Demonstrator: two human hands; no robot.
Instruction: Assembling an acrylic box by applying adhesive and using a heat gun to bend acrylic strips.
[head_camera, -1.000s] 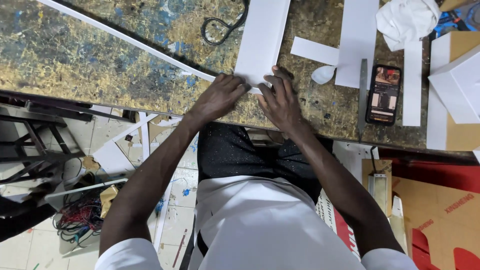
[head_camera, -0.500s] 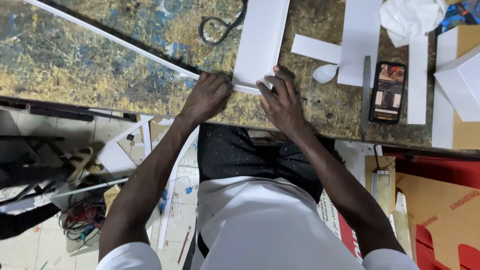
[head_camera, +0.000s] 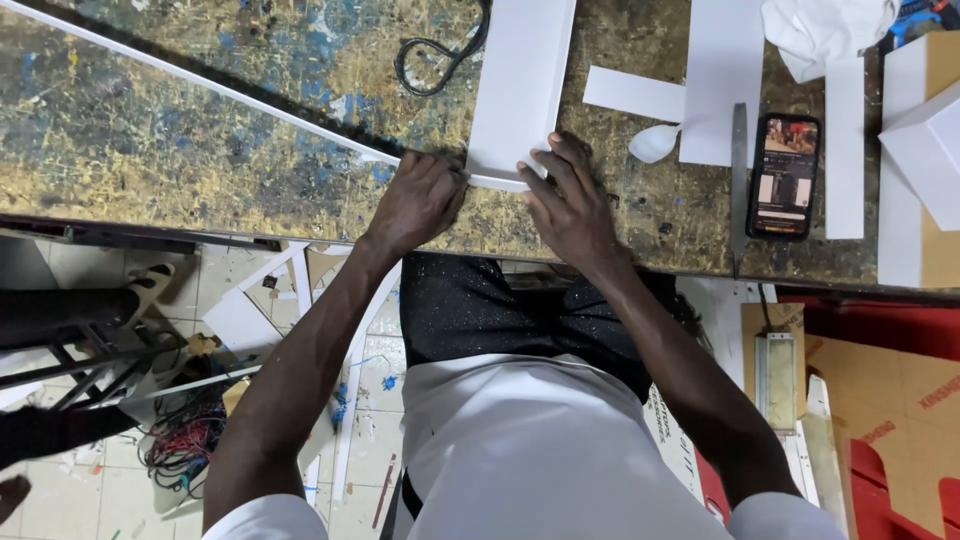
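Worn, paint-splattered table (head_camera: 180, 130) across the top. Below, pale tiled floor (head_camera: 90, 500) littered with white offcuts and a tangle of coloured wires (head_camera: 185, 450). Dark metal frame (head_camera: 70, 370) at left; red and brown cardboard sheets (head_camera: 890, 400) at right.

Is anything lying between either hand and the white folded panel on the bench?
Nothing visible does. The left hand presses against the near left corner of the white folded panel, and the right hand lies on its near right corner. The black cable loop and the white strip lie off to the side.
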